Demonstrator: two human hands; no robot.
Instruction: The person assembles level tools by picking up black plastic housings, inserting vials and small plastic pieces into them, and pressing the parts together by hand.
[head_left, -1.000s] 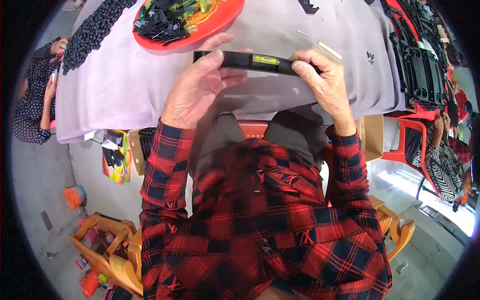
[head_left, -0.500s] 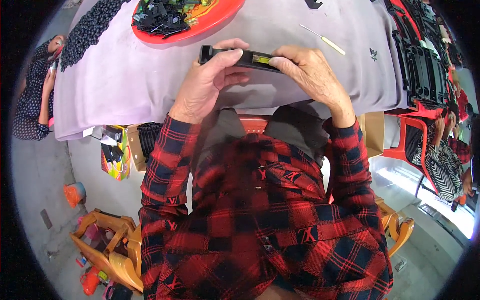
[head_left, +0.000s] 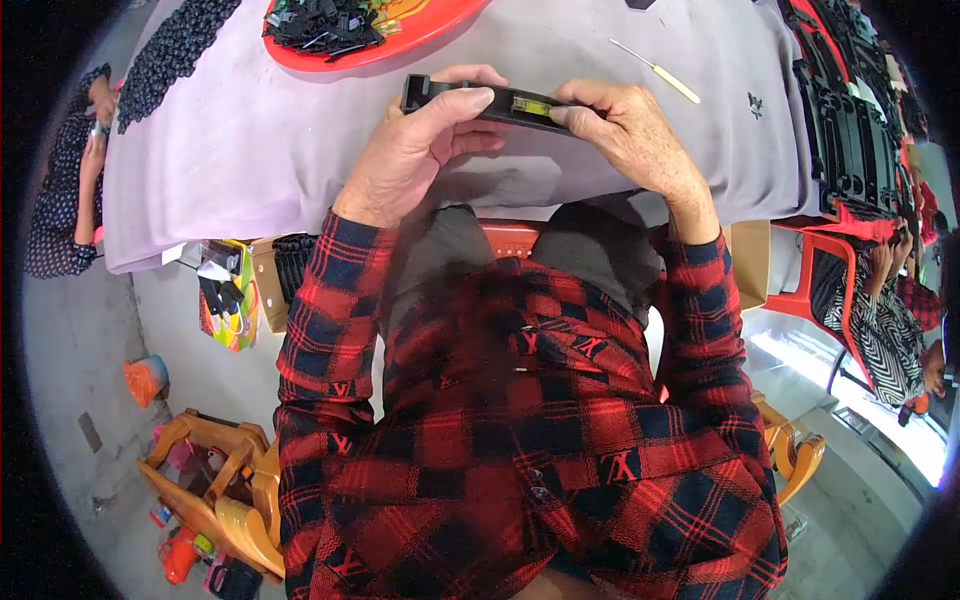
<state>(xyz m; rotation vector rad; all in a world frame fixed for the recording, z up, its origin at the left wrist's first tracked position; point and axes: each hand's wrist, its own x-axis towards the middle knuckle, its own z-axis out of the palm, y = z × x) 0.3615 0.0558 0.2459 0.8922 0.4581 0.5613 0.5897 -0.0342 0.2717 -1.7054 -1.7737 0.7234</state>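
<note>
Two hands pinch one black bar [head_left: 502,106] between thumbs and fingers, its long axis running crosswise from left hand [head_left: 405,150] to right hand [head_left: 640,135]. The right thumb is nearer its yellow vial [head_left: 530,107]. Below the fingers spreads pale cloth [head_left: 270,160]; beyond the left ones, a red tray [head_left: 330,65].

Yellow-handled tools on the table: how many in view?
1. The yellow-handled tool lies on the cloth beyond the right hand, which holds the black bar. Others may be hidden in the heap on the red plate.
</note>
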